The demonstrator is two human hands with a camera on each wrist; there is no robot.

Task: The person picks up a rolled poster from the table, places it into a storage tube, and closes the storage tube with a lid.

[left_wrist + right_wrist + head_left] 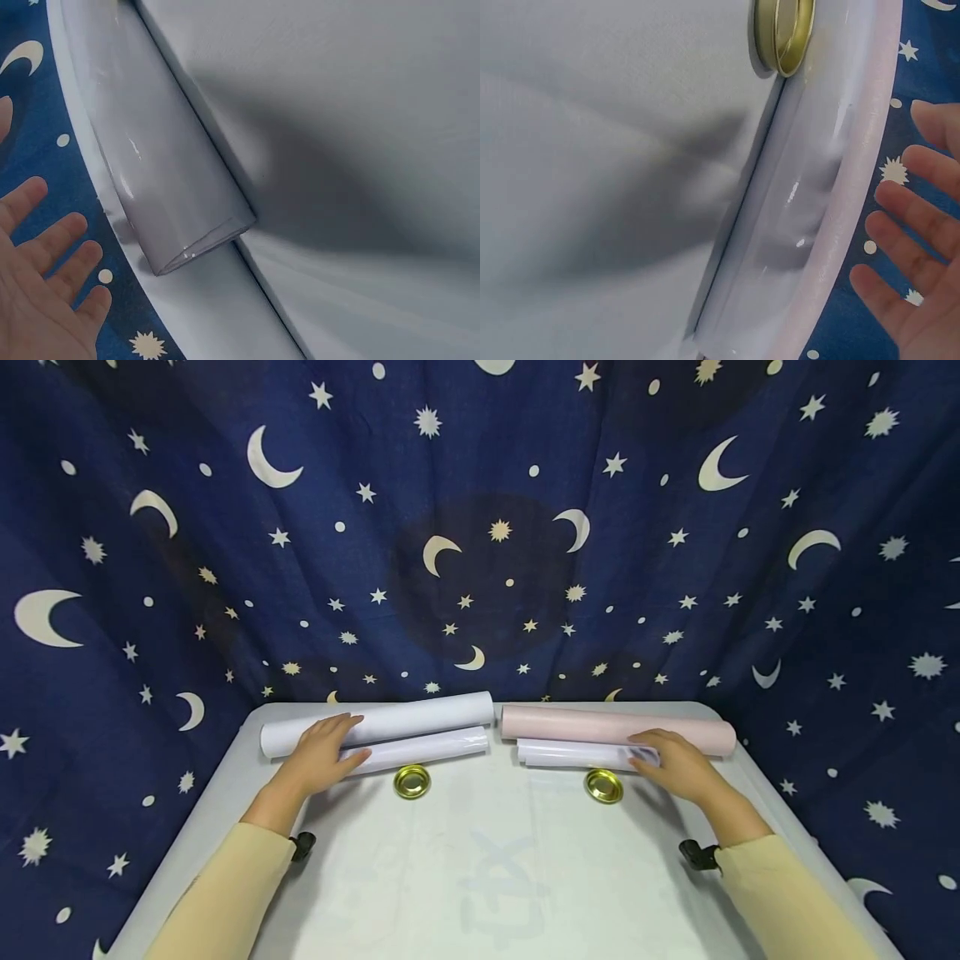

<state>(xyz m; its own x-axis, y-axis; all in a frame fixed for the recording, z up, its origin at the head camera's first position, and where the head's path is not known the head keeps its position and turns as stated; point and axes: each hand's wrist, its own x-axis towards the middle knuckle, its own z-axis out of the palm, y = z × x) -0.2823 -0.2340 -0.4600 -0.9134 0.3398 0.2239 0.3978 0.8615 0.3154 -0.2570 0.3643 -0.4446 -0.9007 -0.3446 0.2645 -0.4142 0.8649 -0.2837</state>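
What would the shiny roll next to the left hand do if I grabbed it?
The shiny roll might feel slippery, because light glints off its smooth surface. It would probably squash a bit, since its end looks thin and flattened. Pushed away, it could bump the white roll close behind.

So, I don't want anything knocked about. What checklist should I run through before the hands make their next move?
1. Left hand holding nothing: ok, fingers open.
2. Right hand holding nothing: ok, fingers open.
3. White roll and pink roll on the table: ok.
4. Left glossy roll and right glossy roll rolled up: ok.
5. Near side clear: not ok, left gold dish and right gold dish sit close in front.
6. Rolls' insides: cannot tell, mostly hidden.
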